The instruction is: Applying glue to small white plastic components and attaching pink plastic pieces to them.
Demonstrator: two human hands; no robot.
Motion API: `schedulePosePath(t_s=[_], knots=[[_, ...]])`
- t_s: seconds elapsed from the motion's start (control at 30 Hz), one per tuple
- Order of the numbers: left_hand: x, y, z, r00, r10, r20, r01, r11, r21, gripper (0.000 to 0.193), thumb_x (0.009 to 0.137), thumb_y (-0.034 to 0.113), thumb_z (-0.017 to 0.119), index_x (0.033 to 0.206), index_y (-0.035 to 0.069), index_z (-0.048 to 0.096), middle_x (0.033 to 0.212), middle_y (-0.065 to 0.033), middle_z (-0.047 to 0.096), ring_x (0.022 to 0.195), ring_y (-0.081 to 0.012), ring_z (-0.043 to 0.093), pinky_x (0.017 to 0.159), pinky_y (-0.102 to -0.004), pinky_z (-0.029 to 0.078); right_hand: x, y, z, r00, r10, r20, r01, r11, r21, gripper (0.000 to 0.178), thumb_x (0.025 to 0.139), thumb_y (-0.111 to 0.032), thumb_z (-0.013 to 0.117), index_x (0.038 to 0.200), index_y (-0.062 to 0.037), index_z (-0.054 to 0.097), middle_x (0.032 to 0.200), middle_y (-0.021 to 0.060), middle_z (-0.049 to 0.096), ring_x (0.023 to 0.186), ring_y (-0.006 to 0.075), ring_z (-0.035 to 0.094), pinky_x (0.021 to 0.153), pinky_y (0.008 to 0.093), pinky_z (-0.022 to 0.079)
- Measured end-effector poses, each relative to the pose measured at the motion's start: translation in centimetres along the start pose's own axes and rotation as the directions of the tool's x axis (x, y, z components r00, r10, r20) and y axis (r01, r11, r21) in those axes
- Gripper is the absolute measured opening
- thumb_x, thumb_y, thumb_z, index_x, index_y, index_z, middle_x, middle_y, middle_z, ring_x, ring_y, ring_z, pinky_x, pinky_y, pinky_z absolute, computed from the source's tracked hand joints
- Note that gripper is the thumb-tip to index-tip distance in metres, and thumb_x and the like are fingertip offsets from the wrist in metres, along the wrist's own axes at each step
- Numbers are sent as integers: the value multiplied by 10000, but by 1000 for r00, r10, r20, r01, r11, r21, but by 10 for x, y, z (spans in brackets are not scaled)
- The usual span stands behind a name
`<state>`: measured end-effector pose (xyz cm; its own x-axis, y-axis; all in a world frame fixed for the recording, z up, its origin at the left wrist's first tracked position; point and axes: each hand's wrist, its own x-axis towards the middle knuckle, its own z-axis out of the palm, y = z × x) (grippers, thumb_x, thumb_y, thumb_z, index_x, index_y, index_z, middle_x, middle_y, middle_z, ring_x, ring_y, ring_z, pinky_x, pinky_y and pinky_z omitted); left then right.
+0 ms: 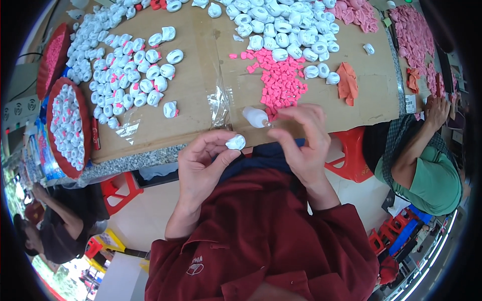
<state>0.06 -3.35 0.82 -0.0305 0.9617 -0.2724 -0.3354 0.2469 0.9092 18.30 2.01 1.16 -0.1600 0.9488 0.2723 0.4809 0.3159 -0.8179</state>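
My left hand [200,163] pinches a small white moulded plastic piece [235,142] between thumb and fingers, just off the table's near edge. My right hand [307,143] is open, thumb and forefinger spread apart. Close to those fingertips is a small white squeeze bottle [255,117], its thin nozzle pointing at the hand. Whether the fingers touch the nozzle, I cannot tell. Behind the bottle spreads a pile of small pink pieces [281,83]. Farther back is a big heap of similar white pieces [281,30].
White pieces with pink bits [131,75] cover the table's left. Red trays [86,145] stand along the left edge. An orange glove-like rubber item [347,83] lies right of the pink pile. One co-worker in green [432,175] sits at right, another person [60,220] at left. Red stools [351,155] stand nearby.
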Motion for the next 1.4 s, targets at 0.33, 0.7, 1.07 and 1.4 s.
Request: schedulePosePath(t_s=[0.33,0.7,1.07,1.4], knots=[[1,-4,7,995,-46,86,45,999,11,264,791,-108,569,1050,-53,564,1010,-98,574,901,-171,602,815,-265,491,10,5,-14,978,-94,188,156,925,-346,119,672,-42,673,785,-66,642,798,29,562,798,198,504,695,311,345],[4,-15,24,998,48,36,-47,999,-8,260,753,-127,602,1001,-56,570,1015,-94,556,913,-166,593,826,-258,498,-12,-11,-13,995,-46,91,45,999,13,149,714,74,609,843,2,627,808,92,609,747,243,588,634,300,471],[2,-18,24,988,152,42,-157,973,168,246,707,-84,666,938,-4,645,976,-97,595,871,-159,604,767,-244,500,-12,-12,-16,972,112,204,-141,981,134,154,708,29,652,858,-5,642,741,81,609,686,189,575,621,274,451],[6,-7,14,959,252,128,-282,884,373,206,708,-78,658,896,7,662,948,-119,627,865,-177,610,752,-256,493,-15,-13,1,985,75,157,-96,987,130,82,705,-5,667,772,-7,621,733,69,593,699,172,562,635,273,443]])
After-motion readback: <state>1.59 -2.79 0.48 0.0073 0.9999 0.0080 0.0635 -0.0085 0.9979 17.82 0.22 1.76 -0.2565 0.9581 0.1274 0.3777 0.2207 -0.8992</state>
